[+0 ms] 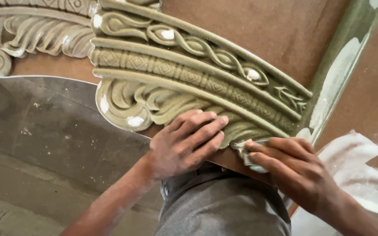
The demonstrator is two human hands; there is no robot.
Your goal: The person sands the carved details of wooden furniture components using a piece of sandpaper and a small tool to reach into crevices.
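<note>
My left hand [184, 142] lies flat, holding nothing, on the carved moulding [189, 83] that curves across the brown board [285, 30]. My right hand [292, 168] pinches a grey pad [246, 150] against the moulding's lower edge. Pressing too hard could blunt the leaf carving.

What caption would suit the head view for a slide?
Left hand steadies a green carved ornamental moulding on a brown board while the right hand presses a small pad against its lower edge.
</note>
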